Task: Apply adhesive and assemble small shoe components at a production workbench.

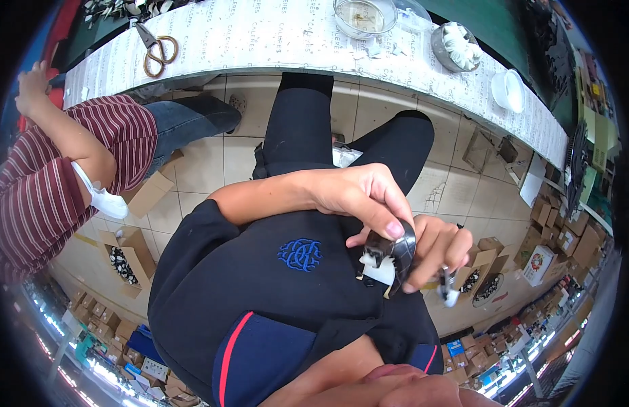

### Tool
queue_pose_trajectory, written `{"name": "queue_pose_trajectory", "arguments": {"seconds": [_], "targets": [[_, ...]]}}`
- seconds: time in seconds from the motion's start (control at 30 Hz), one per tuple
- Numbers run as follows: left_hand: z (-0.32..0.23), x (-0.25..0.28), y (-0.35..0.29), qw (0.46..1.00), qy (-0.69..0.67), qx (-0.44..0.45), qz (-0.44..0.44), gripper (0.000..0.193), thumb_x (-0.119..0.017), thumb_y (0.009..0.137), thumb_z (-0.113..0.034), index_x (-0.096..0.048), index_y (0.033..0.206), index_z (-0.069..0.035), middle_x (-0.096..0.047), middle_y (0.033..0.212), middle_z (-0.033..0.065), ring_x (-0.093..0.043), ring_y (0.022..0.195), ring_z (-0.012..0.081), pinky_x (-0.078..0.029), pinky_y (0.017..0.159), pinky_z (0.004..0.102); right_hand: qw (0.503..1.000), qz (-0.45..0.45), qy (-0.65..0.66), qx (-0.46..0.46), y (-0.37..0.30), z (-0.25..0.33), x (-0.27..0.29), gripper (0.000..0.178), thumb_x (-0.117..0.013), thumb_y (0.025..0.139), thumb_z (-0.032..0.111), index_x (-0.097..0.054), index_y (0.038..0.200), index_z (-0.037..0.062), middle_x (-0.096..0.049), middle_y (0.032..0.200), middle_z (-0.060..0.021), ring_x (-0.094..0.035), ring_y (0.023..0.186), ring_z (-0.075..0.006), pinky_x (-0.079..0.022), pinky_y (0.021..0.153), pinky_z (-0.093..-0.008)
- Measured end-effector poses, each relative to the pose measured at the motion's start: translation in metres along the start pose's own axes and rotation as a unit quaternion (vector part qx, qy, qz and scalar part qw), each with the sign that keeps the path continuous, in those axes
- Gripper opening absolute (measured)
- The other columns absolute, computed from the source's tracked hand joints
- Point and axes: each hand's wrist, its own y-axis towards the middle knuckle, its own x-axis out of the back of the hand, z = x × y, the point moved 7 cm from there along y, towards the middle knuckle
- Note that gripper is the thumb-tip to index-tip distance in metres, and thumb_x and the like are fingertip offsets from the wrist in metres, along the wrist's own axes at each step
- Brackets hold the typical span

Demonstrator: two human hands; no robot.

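Note:
My left hand (369, 200) reaches across my chest, its thumb pressed on a black glossy curved piece (404, 249) with a white backing. My right hand (438, 249) is closed around the other side of that piece, fingers bent. A white flap (379, 271) with thin pale edges sticks out below it. Beside the right fingers is a small shiny part with a white tip (450, 296). It is blurred, so its kind and whether the hand holds it cannot be made out. Both hands are in front of my dark shirt, away from the table.
Across the white-covered table (246, 41) lie scissors (158, 55), a glass bowl (364, 19), a round tin of white pieces (457, 47) and a white plastic cup (508, 91). A person in a striped shirt (70, 156) is at left. Open cartons (135, 254) stand on the floor.

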Motion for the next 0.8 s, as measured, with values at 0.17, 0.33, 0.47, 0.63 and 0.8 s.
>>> {"name": "queue_pose_trajectory", "arguments": {"seconds": [0.17,0.33,0.47,0.63,0.8], "targets": [[0.002,0.004,-0.001,1.0,-0.002,-0.003,-0.024,0.028,-0.065,0.089,-0.014,-0.066,0.103,0.01,-0.066,0.08,0.0123,-0.06,0.057,0.0125,-0.049,0.041,0.0239,0.964,-0.213,0.1,0.123,-0.014,0.015,0.015,0.02,-0.024,0.104,0.016,-0.034,0.088,0.0092,-0.067,0.063,-0.0118,-0.042,0.034,-0.0152,-0.034,0.044,-0.0279],[0.008,0.008,0.002,1.0,-0.005,-0.001,-0.024,0.029,-0.065,0.089,-0.014,-0.065,0.104,0.011,-0.066,0.081,0.013,-0.061,0.057,0.0132,-0.05,0.04,0.0243,0.937,-0.311,0.104,0.123,-0.024,0.025,0.032,0.015,-0.041,0.095,0.007,-0.036,0.082,0.0105,-0.062,0.054,-0.0046,-0.037,0.031,-0.0112,-0.025,0.041,-0.0249],[0.005,0.012,0.006,1.0,-0.01,-0.011,-0.024,0.029,-0.064,0.089,-0.013,-0.065,0.104,0.011,-0.066,0.08,0.0132,-0.061,0.057,0.0133,-0.05,0.04,0.0244,0.936,-0.33,0.069,0.097,-0.032,0.022,0.04,0.021,-0.027,0.104,0.018,-0.037,0.087,0.0101,-0.062,0.055,-0.0077,-0.043,0.033,-0.0154,-0.028,0.041,-0.0281],[-0.002,0.019,0.001,0.999,0.013,-0.024,-0.046,0.028,-0.064,0.089,-0.013,-0.065,0.104,0.011,-0.066,0.079,0.0127,-0.06,0.057,0.0129,-0.05,0.04,0.0241,0.929,-0.365,0.047,0.049,-0.036,0.011,0.052,0.022,-0.031,0.104,0.023,-0.04,0.089,0.0102,-0.058,0.059,-0.0058,-0.04,0.036,-0.0139,-0.03,0.048,-0.028],[-0.014,0.036,-0.025,0.977,0.126,-0.068,-0.16,0.029,-0.066,0.088,-0.017,-0.066,0.105,0.006,-0.066,0.078,0.0099,-0.059,0.05,0.013,-0.049,0.047,0.0253,0.9,-0.427,0.037,-0.083,-0.064,-0.011,0.078,0.009,-0.048,0.095,0.017,-0.042,0.09,0.0133,-0.043,0.065,-0.0041,-0.035,0.052,-0.0121,-0.031,0.054,-0.0283]]}}
